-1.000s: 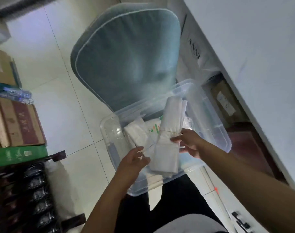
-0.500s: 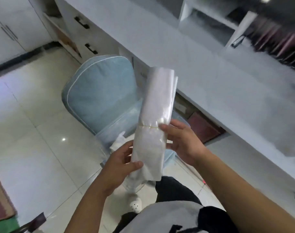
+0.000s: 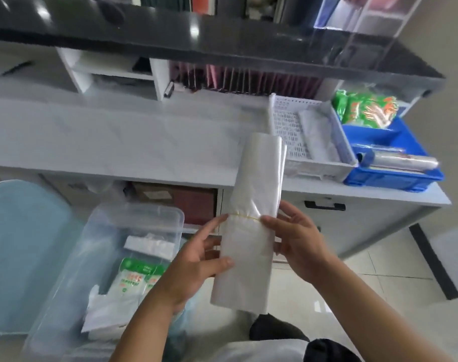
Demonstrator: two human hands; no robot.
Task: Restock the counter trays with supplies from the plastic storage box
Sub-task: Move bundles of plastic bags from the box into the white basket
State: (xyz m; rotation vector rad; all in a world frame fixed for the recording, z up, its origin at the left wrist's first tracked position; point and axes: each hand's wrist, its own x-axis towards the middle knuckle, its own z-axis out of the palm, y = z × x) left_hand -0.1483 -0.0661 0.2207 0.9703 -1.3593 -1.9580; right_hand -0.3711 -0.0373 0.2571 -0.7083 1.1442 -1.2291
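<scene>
Centre frame: 2 hands grip a banded bundle of clear plastic bags [image 3: 251,231], its long axis upright. Left hand [image 3: 196,265] and right hand [image 3: 298,239] clasp either side. The white counter tray [image 3: 282,111] sits upper right, nearer the right hand; the storage box [image 3: 144,212] sits lower left

Storage box [image 3: 133,220] sits low at near left w/ packets [image 3: 133,278] inside. Bundle of bags [image 3: 251,231] is upright at centre, btwn left hand [image 3: 194,267] and right hand [image 3: 298,241]. Counter [image 3: 118,142] runs across behind. On its right end: perforated tray [image 3: 287,126], then bin [image 3: 395,176] just right of it. Shelf [image 3: 222,40] overhangs far side.
</scene>
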